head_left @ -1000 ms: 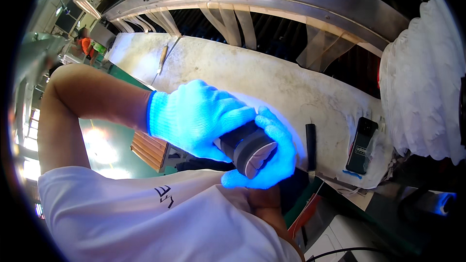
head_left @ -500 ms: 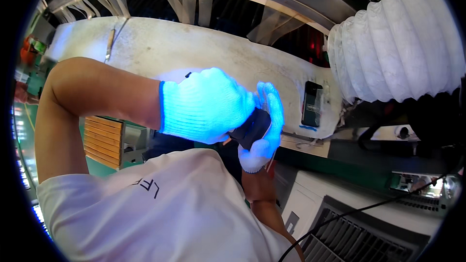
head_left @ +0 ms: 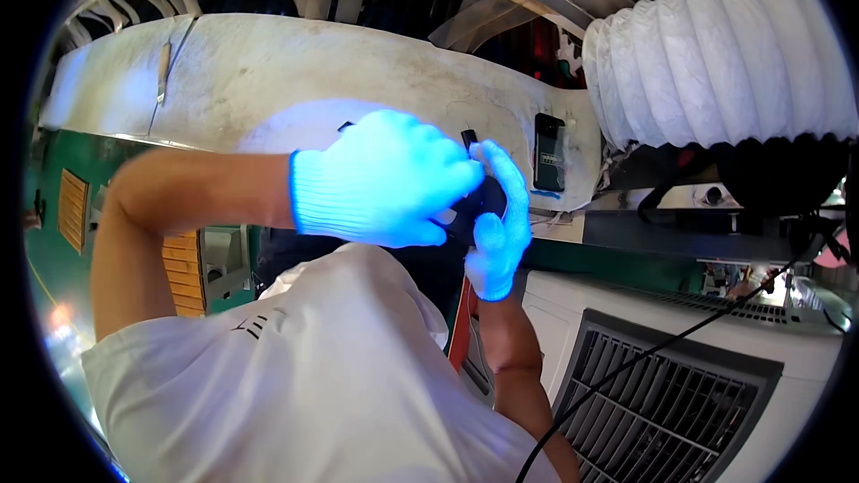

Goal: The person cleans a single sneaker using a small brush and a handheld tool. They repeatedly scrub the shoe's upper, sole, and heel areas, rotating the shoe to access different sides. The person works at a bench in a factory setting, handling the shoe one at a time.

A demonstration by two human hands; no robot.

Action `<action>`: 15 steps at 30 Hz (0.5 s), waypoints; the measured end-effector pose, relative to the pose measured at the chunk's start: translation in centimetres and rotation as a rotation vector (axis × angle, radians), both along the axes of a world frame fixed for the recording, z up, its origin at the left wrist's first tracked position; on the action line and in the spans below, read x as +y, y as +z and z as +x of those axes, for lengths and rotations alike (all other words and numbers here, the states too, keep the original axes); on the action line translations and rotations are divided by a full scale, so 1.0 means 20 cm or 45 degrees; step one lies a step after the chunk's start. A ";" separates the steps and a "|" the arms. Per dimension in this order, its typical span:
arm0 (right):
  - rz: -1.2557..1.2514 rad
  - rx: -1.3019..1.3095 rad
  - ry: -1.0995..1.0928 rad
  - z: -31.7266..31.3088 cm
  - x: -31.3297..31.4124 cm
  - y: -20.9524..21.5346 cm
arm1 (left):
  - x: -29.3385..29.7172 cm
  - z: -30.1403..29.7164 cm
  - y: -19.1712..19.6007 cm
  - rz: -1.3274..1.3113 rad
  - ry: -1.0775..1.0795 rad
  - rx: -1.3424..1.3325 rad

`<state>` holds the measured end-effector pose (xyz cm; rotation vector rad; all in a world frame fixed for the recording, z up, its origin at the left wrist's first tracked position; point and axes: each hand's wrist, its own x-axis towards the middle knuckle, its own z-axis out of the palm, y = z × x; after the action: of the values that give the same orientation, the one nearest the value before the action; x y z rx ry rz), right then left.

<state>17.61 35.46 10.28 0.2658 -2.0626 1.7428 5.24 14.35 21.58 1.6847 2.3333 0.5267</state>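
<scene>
Both my hands wear white knitted gloves, lit bright blue, and meet over the near edge of a pale worktop (head_left: 259, 54). My right hand (head_left: 501, 224) curls around a black part (head_left: 489, 197), thumb on the near side and fingers along its far right side. From the left, my left hand (head_left: 385, 181) reaches across the same part, its fingers bent over the top and its thumb at the lower edge. Much of the part is hidden by the gloves. A short black piece (head_left: 469, 138) shows just beyond the fingertips.
A phone-like black device (head_left: 548, 152) lies on the worktop's right. Farther left is a thin tool with a wooden handle (head_left: 165, 63). A white ribbed duct (head_left: 716, 54) hangs at the right. Beside my right arm stands a pale unit with a dark grille (head_left: 662, 385), crossed by a black cable (head_left: 662, 360).
My view has shifted. My left fingers have loosened from a tighter grip and spread over the black part, with the thumb apart. My right hand has turned more upright around it.
</scene>
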 end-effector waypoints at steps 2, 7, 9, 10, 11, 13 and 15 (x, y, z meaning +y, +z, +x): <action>-0.317 -0.031 -0.022 0.02 -0.13 0.03 | -0.09 0.03 -0.15 0.524 0.090 -0.128; -0.014 -0.210 -0.003 0.12 -0.12 0.06 | -0.16 0.17 -0.37 0.900 0.148 0.021; 0.206 -0.202 -0.016 0.13 -0.10 0.12 | -0.16 0.17 -0.39 0.954 0.124 0.024; 0.272 -0.188 -0.019 0.12 -0.11 0.15 | -0.16 0.18 -0.40 0.965 0.122 0.026; 0.022 -0.205 -0.045 0.13 -0.13 0.15 | -0.16 0.18 -0.40 0.986 0.114 0.024; -0.482 -0.227 -0.109 0.16 -0.20 0.09 | -0.12 0.20 -0.39 1.017 0.116 0.051; -0.367 -0.306 -0.168 0.16 -0.22 0.11 | -0.12 0.23 -0.42 0.986 0.192 0.022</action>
<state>20.80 30.99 12.48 -0.1712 -1.8990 2.0383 9.90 11.89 13.21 1.7667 2.4387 1.6112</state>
